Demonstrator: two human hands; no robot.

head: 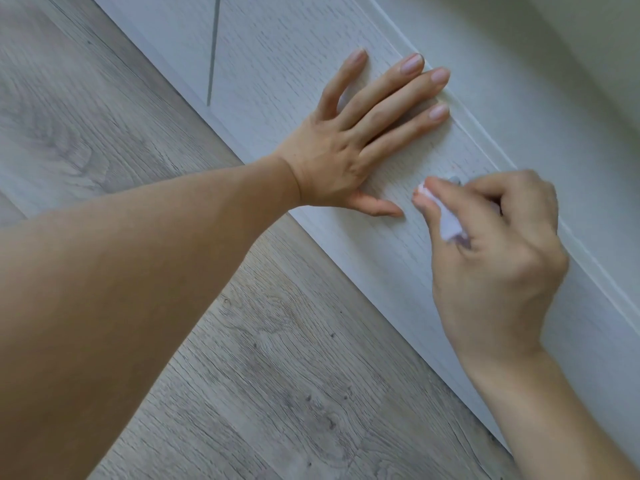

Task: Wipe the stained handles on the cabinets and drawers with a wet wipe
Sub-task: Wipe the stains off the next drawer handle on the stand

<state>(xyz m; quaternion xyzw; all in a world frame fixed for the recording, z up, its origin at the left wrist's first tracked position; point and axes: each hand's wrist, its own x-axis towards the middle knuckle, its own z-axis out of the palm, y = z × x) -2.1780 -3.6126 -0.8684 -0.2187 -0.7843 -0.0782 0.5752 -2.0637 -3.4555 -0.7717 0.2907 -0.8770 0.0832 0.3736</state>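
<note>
Our right hand [498,258] has its fingers curled around a small folded white wet wipe [446,220], pinching it between thumb and forefinger so that only a pinkish corner pokes out at the tips. We hold it bunched this tightly, we judge, so the pressure lands on one small spot and not across the whole panel. That spot is the small pale round knob handle [453,178], mostly hidden behind our fingertips; the wipe sits against it or just beside it, and we cannot tell which. A faint reddish speck shows on the panel just left of the knob, likely part of the stain.

Left of the knob, our left hand [349,147] lies flat with its fingers spread and straight, palm pressed on the white wood-grain drawer front [277,64]. It grips nothing; it seems placed there to steady the front and brace us while the other hand rubs.

Above the knob runs the drawer front's raised white moulding edge [485,133]. Below the knob, past the front's lower edge, lies the grey wood-plank floor [277,375].
</note>
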